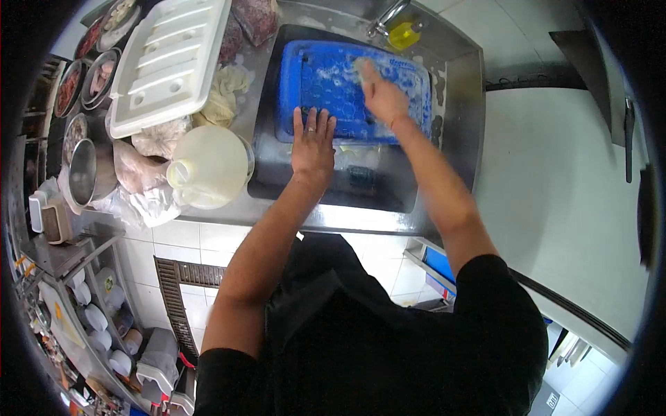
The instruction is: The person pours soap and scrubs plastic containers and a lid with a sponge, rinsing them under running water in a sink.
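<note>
A blue plastic lid (333, 104) with a raised rim lies across the sink basin (277, 177), with white suds over its face. My left hand (314, 149) rests on the lid's near edge, fingers spread and stretched out. Higher up on the lid, my right hand (386, 101) is closed round a small greenish sponge (361, 66), pressed to the soapy surface. The fingers cover most of the sponge, and the hand is slightly blurred.
Behind the lid are a faucet (388, 17) and a yellow soap bottle (404, 35). To the left stand a cloudy plastic jug (211, 166), a crumpled cloth (225, 97), a white ribbed lid (170, 66) and metal bowls (100, 76). A pale worktop (555, 187) adjoins on the right.
</note>
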{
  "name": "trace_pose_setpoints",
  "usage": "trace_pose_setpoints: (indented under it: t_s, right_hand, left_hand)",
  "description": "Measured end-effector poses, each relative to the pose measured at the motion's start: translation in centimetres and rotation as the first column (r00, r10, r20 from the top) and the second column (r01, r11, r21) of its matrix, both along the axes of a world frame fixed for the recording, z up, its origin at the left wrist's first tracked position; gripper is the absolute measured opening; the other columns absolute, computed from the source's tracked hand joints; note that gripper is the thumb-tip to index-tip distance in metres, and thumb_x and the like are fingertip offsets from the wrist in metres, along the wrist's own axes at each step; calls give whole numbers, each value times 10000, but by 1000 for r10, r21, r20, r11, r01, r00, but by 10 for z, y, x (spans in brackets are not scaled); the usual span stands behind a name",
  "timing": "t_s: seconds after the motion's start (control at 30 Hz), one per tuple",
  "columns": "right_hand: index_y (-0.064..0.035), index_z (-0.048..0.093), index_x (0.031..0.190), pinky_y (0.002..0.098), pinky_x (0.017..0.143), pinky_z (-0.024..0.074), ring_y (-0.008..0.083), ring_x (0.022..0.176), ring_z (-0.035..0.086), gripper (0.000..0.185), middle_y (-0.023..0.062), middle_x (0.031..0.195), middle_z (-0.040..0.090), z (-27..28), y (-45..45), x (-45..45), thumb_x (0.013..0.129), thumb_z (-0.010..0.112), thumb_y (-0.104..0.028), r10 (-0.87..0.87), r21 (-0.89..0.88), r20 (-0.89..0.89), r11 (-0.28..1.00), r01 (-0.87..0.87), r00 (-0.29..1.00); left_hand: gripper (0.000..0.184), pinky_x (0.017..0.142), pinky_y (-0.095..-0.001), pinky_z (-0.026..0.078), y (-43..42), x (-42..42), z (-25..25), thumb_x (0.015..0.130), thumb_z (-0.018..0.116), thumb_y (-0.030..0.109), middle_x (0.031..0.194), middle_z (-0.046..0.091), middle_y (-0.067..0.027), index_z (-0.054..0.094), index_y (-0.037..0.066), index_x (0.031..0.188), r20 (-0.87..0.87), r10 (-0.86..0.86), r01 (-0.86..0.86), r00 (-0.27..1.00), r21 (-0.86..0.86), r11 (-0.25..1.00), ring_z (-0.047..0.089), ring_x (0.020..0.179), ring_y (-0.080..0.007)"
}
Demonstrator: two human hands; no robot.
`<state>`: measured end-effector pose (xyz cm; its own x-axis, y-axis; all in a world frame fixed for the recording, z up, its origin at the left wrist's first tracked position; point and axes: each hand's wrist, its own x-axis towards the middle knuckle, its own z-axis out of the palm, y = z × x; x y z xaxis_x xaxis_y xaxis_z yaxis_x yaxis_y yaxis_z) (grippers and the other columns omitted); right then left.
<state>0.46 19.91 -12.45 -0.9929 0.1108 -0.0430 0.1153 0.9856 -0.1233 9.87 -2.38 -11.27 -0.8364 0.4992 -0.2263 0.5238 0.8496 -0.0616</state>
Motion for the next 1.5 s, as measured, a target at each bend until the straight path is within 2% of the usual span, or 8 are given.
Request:
trace_pose_setpoints:
  t_s: [0.23,0.33,0.43,0.53,0.73,0.83,0.97,1.5]
  right_hand:
    - [-332,396,1596,546,951,558,425,1074,710,583,200,1202,734,17,-16,-8,1027,474,-429,-96,-30,149,994,102,984]
    - [-316,471,1525,557,954,552,428,1093,705,512,182,1233,730,23,-14,-23,1026,477,-433,-2,-71,138,997,12,990]
    - [-294,503,1494,565,952,549,434,1094,704,491,190,1224,732,28,-15,-52,1023,484,-430,51,-112,90,993,-40,995]
    - [-288,517,1487,567,947,550,438,1088,706,485,223,1193,733,16,-85,-60,1018,494,-412,60,-93,95,994,-51,994]
    - [-294,466,1552,566,911,565,427,1049,721,550,212,1118,754,31,-107,-32,1021,489,-436,171,-63,144,985,-163,975]
    - [-293,428,1572,573,899,566,438,1015,726,562,215,1091,759,19,-104,-92,1027,474,-425,50,-23,95,999,-48,994]
    - [-287,432,1561,578,905,563,453,977,729,555,248,1097,748,22,-119,-28,1021,474,-410,211,-74,101,976,-204,972]
    - [-260,399,1595,568,884,574,447,986,731,587,251,1076,751,11,-92,-100,1030,461,-409,77,-12,78,997,-76,994]
  left_hand:
    - [743,1294,-604,-4,0,-3,6,1024,574,517,1717,297,2,314,213,1650,117,35,-36,993,14,999,214,1603,-253]
    - [835,1289,-618,53,-25,3,5,977,678,480,1717,296,-72,301,162,1652,206,74,-139,976,324,936,215,1602,-288]
    - [995,1285,-584,155,-47,24,-39,896,783,455,1694,309,-193,260,78,1653,180,414,-402,892,734,547,266,1582,-337]
    - [1080,1236,-505,315,-49,23,-84,828,874,398,1634,372,-273,258,42,1640,398,533,-553,747,817,166,388,1513,-405]
    - [1012,1135,-487,413,-55,-5,-63,817,864,451,1498,566,-218,374,25,1592,401,461,-590,792,696,409,547,1385,-367]
    - [943,1083,-463,456,-52,-14,-66,821,862,446,1458,611,-193,441,36,1559,406,472,-601,783,692,401,590,1341,-351]
    - [914,1067,-462,484,-55,-21,-73,834,853,443,1454,614,-197,451,34,1545,380,461,-558,802,751,352,606,1326,-350]
    - [956,1088,-448,481,-41,-45,-75,857,842,454,1492,582,-206,377,71,1600,508,400,-623,763,742,246,585,1358,-359]
